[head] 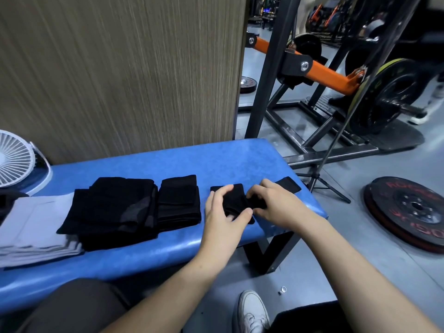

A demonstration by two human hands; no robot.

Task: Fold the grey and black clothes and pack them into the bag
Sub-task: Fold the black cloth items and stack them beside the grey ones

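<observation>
On the blue padded bench (pixel 149 164) lie folded clothes: a grey stack (pixel 36 227) at the left, a large black folded garment (pixel 113 207) partly over it, and a smaller black folded piece (pixel 179 200) beside that. Near the bench's right end a small black cloth (pixel 236 200) is being rolled or folded. My left hand (pixel 222 217) grips its near left part, thumb under the front edge. My right hand (pixel 276 203) pinches the cloth just to the right. The cloth's far end (pixel 289 185) sticks out beyond my right hand. No bag is clearly in view.
A white fan (pixel 14 159) stands at the bench's left end against a wood-grain wall. A squat rack with an orange arm (pixel 334 78) and weight plates fills the right background. A plate (pixel 408 210) lies on the floor. My white shoe (pixel 252 311) is below.
</observation>
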